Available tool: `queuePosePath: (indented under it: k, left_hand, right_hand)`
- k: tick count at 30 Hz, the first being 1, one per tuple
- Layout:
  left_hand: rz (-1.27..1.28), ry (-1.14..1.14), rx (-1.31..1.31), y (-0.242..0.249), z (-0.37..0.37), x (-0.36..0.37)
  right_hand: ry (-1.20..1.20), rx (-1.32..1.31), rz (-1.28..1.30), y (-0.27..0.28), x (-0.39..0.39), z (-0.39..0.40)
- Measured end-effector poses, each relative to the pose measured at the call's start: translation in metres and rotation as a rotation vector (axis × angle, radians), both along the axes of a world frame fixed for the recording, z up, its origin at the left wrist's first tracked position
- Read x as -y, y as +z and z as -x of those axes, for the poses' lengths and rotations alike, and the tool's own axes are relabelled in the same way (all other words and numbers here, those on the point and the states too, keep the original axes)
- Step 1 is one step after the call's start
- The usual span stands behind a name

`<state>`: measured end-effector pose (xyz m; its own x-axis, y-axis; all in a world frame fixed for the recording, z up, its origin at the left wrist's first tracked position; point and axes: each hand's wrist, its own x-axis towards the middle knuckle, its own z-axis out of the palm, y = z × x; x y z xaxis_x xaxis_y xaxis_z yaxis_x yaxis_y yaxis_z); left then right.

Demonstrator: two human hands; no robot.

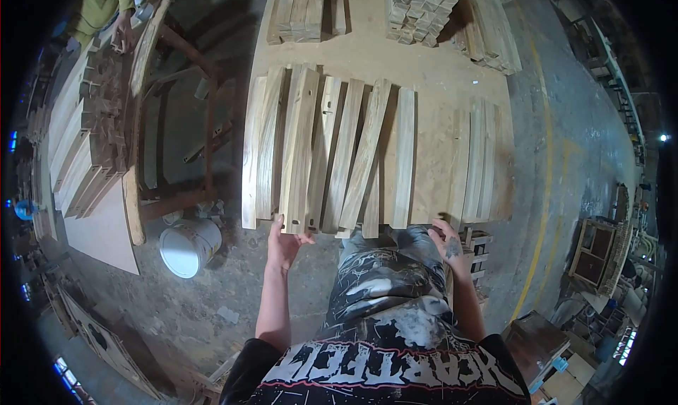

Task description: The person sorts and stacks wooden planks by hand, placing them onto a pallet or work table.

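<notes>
Several pale wooden strips lie side by side on a plywood table [434,151], pointing away from me. My left hand [286,246] is at the near ends of the left strips, beside a strip with slots [299,151]; its fingers are apart. At the table's near edge on the right is my right hand [446,241], fingers spread, with nothing seen in it. Between the hands, a tilted strip [367,151] leans over its neighbours, and a single strip [403,158] lies to its right. More strips [480,161] lie together at the right edge.
Stacked wood [424,13] and other bundles [300,13] stand at the table's far side. At left, a person's hand [122,34] touches a wood pile [102,115] on another table. A white bucket [189,248] is on the floor to the left.
</notes>
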<state>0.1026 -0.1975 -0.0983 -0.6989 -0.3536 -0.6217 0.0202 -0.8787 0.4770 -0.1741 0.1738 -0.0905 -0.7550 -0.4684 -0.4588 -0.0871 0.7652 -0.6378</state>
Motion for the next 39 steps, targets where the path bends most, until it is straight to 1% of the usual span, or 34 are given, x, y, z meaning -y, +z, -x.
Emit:
queuePosePath:
  k: [1,2,4,5,8,10,11,12,13,14,15,16,18,20,21,22,24,26,28,29,32,34,35,38,39]
  left_hand:
    - [-0.046,-0.002,-0.097,-0.006,0.006,0.002]
    - [-0.025,-0.034,-0.152,-0.007,0.014,0.003]
    - [0.012,-0.104,-0.266,0.005,0.047,-0.006]
    - [-0.003,-0.107,-0.232,0.010,0.065,-0.012]
    - [-0.032,-0.124,-0.124,0.020,0.113,-0.036]
    - [-0.058,-0.193,-0.158,0.026,0.132,-0.053]
    - [-0.045,-0.279,-0.234,0.028,0.135,-0.058]
    - [-0.033,-0.369,-0.309,0.030,0.134,-0.066]
    - [-0.086,-0.438,-0.432,0.034,0.135,-0.075]
    - [-0.094,-0.498,-0.482,0.039,0.135,-0.085]
    - [-0.103,-0.559,-0.531,0.052,0.135,-0.093]
    - [-0.113,-0.618,-0.579,0.060,0.136,-0.101]
    - [-0.147,-0.703,-0.553,0.055,0.136,-0.120]
    - [-0.148,-0.778,-0.484,0.055,0.139,-0.132]
    - [-0.133,-0.809,-0.427,0.057,0.140,-0.137]
    - [-0.117,-0.838,-0.370,0.058,0.142,-0.141]
    - [-0.116,-0.832,-0.363,0.059,0.148,-0.142]
    - [-0.117,-0.807,-0.356,0.060,0.152,-0.144]
    - [-0.119,-0.793,-0.290,0.057,0.158,-0.149]
    - [-0.111,-0.782,-0.253,0.055,0.161,-0.154]
    - [-0.121,-0.714,-0.112,0.046,0.177,-0.169]
    - [-0.112,-0.671,-0.001,0.045,0.185,-0.180]
    - [-0.057,-0.648,-0.025,0.035,0.188,-0.187]
    - [0.071,-0.787,0.028,0.012,0.193,-0.213]
    - [0.133,-0.847,0.052,0.030,0.203,-0.221]
  right_hand:
    - [0.003,-0.007,0.010,-0.001,0.001,0.001]
    - [0.004,-0.016,0.019,-0.001,0.002,0.001]
    - [-0.030,0.005,0.030,0.002,0.004,0.002]
    - [-0.048,0.013,0.035,0.005,0.005,0.002]
    - [-0.117,0.066,0.154,0.004,0.002,0.003]
    - [-0.133,0.057,0.205,0.005,0.000,0.004]
    - [-0.142,0.049,0.233,0.005,0.000,0.006]
    - [-0.214,0.109,0.266,0.007,0.002,0.007]
    - [-0.287,0.170,0.300,0.015,0.008,0.008]
    - [-0.360,0.233,0.335,0.022,0.015,0.007]
    - [-0.365,0.276,0.377,0.033,0.025,0.006]
    - [-0.344,0.324,0.409,0.040,0.035,0.004]
    - [-0.299,0.418,0.476,0.050,0.055,0.002]
    - [-0.164,0.564,0.570,0.063,0.078,0.003]
    - [-0.043,0.644,0.585,0.075,0.089,0.006]
    - [0.016,0.693,0.566,0.074,0.095,0.010]
    - [0.140,0.792,0.525,0.069,0.104,0.022]
    - [0.225,0.845,0.352,0.073,0.114,0.039]
    - [0.322,0.895,0.175,0.081,0.129,0.064]
    - [0.454,0.926,0.069,0.086,0.142,0.081]
    - [0.803,0.631,0.076,0.063,0.167,0.090]
    - [0.707,0.365,0.019,0.053,0.161,0.071]
    - [0.665,0.414,0.140,0.043,0.153,0.075]
    - [0.622,0.527,0.267,0.049,0.110,0.093]
    - [0.568,0.531,0.299,0.044,0.090,0.095]
